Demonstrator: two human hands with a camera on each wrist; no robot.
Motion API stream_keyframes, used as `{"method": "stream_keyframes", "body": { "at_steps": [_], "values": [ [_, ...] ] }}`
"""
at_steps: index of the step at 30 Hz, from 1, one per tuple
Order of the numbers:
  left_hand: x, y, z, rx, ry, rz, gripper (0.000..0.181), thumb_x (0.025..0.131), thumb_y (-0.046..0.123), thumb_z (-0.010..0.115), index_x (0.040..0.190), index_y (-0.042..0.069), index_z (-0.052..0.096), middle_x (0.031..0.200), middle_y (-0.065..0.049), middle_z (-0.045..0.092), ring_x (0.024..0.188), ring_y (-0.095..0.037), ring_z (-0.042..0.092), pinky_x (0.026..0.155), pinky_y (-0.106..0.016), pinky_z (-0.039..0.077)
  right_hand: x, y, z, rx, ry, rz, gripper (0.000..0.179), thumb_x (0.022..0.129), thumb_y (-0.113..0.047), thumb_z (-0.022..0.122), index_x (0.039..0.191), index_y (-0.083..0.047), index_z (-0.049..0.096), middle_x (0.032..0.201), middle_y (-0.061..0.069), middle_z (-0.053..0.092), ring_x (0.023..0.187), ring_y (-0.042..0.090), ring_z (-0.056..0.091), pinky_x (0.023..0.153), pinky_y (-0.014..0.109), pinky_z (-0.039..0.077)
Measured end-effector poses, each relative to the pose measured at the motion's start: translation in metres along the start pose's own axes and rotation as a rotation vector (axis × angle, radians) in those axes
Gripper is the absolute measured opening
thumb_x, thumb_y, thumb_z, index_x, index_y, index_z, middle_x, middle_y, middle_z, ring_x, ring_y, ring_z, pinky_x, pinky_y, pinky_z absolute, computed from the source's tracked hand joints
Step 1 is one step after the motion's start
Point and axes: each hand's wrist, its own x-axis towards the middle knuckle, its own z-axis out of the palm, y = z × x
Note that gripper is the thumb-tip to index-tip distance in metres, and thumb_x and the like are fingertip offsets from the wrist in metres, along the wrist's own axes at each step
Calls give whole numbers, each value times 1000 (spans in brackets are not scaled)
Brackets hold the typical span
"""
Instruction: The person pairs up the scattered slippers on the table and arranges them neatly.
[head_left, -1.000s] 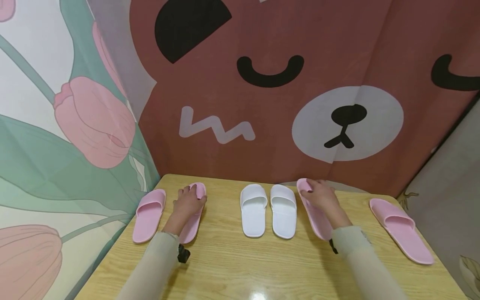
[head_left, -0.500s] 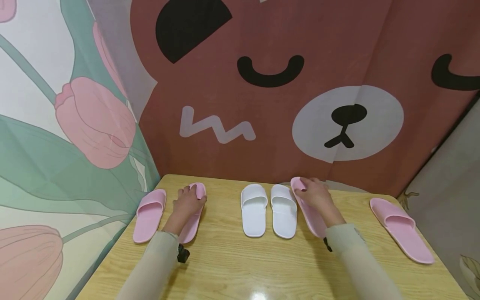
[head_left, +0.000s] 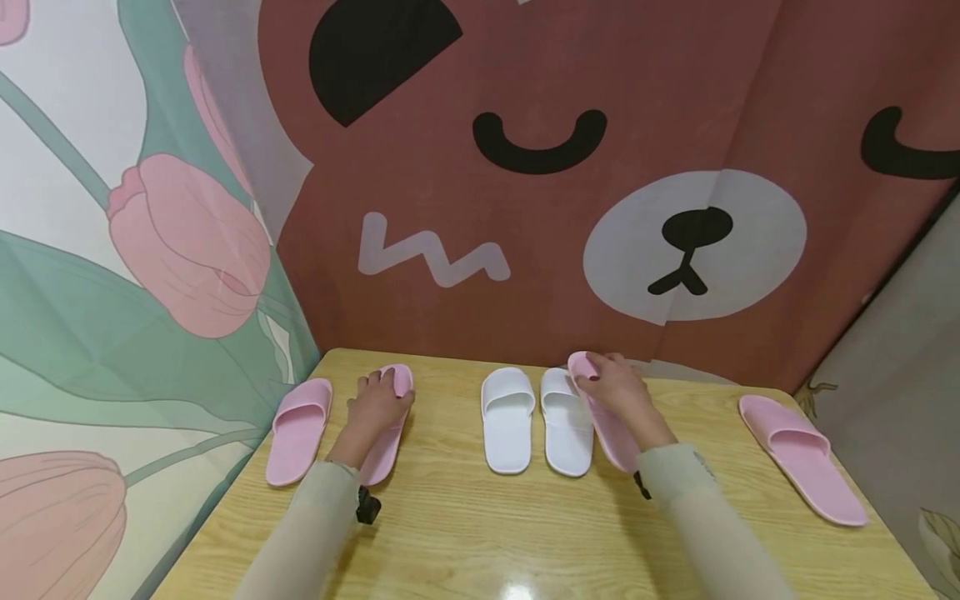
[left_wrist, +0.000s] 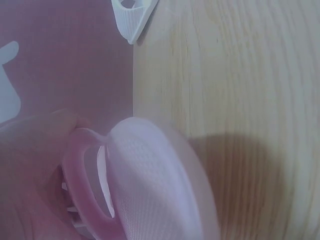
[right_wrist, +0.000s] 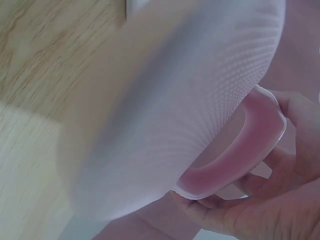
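In the head view my left hand (head_left: 377, 410) grips a pink slipper (head_left: 382, 460) across its strap, near the left end of the table. My right hand (head_left: 618, 390) holds another pink slipper (head_left: 611, 435) by the strap. That slipper leans, its toe pointing up and left, and overlaps the right edge of a white slipper (head_left: 567, 442); whether they touch I cannot tell. A second white slipper (head_left: 507, 437) lies to its left. In the right wrist view, fingers and thumb pinch the sides of the pink slipper's strap (right_wrist: 235, 157). The left wrist view shows the other strap (left_wrist: 82, 175) gripped too.
Single pink slippers lie at both ends of the wooden table (head_left: 480, 533): one slipper (head_left: 295, 446) at far left, another slipper (head_left: 813, 479) at far right. A brown bear-print cloth (head_left: 450, 325) hangs behind the table, with a flower-print cloth (head_left: 90, 358) along the left.
My right hand has carried its pink slipper left, from beside the right white slipper to overlapping that slipper's edge. The left hand and its slipper have barely moved.
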Motion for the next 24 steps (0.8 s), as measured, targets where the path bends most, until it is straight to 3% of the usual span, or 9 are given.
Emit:
{"method": "stream_keyframes", "body": {
  "at_steps": [9, 16, 24],
  "values": [
    [2, 2, 1, -14, -10, -4, 75, 99, 47, 54, 155, 1, 35, 156, -27, 32, 144, -47, 26, 102, -78, 30, 4, -13, 7, 8, -29, 28, 71, 99, -45, 58, 157, -10, 37, 159, 28, 28, 141, 61, 22, 107, 76, 27],
    [4, 3, 0, -27, -4, 11, 75, 99, 47, 53, 155, 1, 35, 156, -27, 33, 144, -48, 26, 102, -78, 30, 8, -23, 12, 7, -17, 19, 71, 97, -47, 59, 156, -12, 39, 157, 26, 31, 136, 57, 31, 103, 72, 36],
    [9, 2, 4, -40, -7, 16, 75, 99, 46, 53, 155, 1, 34, 157, -28, 32, 144, -49, 25, 102, -79, 29, 11, -33, 18, 6, -12, 1, 70, 97, -46, 59, 156, -13, 40, 157, 25, 33, 134, 55, 36, 102, 69, 39]
  ]
}}
